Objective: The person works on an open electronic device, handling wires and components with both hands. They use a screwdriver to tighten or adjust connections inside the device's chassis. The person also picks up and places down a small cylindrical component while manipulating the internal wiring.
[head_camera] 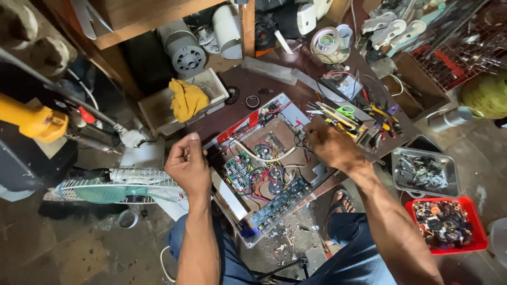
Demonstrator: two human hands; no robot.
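While both forearms frame open chassis (240,208) at frame centre, left hand (187,163) curls loosely, seemingly empty, beside left rim. Right hand (330,145) pinches wires (302,141) at upper-right corner; grip contents unclear. Best: steady wrist, tug gently, avoid boards (237,171). Pliers (383,113), tape (327,43) beyond, upper right.

No screens or signs show. A white label (303,15) sits on a dark cylinder on the shelf at the top. I see no packages.
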